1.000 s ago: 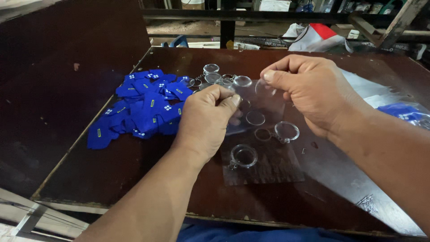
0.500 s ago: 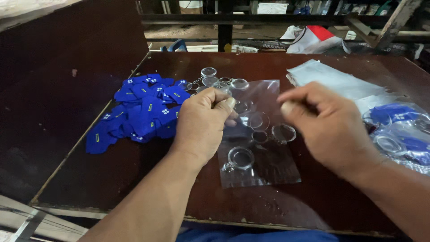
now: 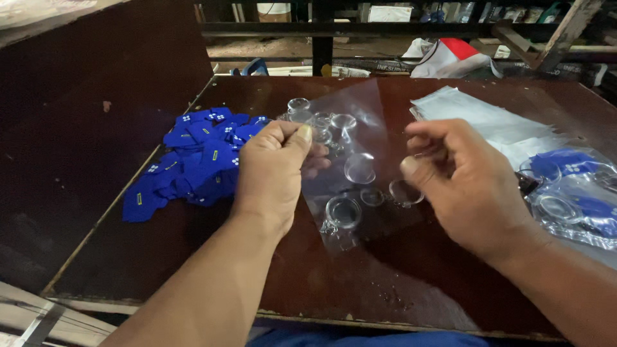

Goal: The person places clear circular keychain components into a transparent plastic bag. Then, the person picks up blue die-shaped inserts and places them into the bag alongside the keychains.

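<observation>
1. Your left hand (image 3: 273, 170) is curled almost into a fist above the middle of the dark brown wooden table (image 3: 398, 283). Thumb and forefinger are pressed together, pinching the left edge of a clear, thin plastic bag (image 3: 360, 138).
2. Your right hand (image 3: 466, 183) hovers just to the right of the bag, fingers bent and loosely half-closed, thumb pointing left. Its fingertips lie at the bag's right edge; whether they grip it cannot be told.
3. The clear bag hangs tilted between your two hands, raised off the table, its upper corner pointing away from you. It is glossy and see-through, with light glinting off it.
4. Through and around the bag you can see small round clear plastic pieces (image 3: 344, 212) scattered on the table, some with a ring shape; a few more lie at the far side near your left hand.
5. Left of your left hand lies a loose heap of small blue fabric patches (image 3: 193, 164) with white and yellow marks.
6. To your right sits a stack of flat clear bags (image 3: 482, 115), and nearer the edge, filled bags holding blue patches and clear rounds (image 3: 575, 189).
</observation>
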